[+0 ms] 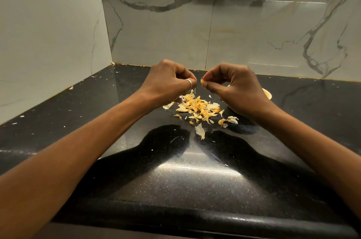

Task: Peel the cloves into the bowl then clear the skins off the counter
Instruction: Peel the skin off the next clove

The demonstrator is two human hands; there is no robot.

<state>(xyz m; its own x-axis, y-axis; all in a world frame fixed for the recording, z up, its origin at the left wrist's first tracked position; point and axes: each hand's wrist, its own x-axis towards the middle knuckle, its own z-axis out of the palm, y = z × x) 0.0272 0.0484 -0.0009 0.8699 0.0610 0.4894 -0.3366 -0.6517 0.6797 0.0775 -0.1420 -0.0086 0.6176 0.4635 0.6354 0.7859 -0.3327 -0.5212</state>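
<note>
Right hand (237, 90) pinches the light, slippery clove (203, 81); left hand (169, 81) curls at its 9 o'clock, hold unclear; nip papery edges.

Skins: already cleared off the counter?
No, a loose heap of skins lies on the counter below the left hand and the right hand, which pinches a small yellow piece.
</note>
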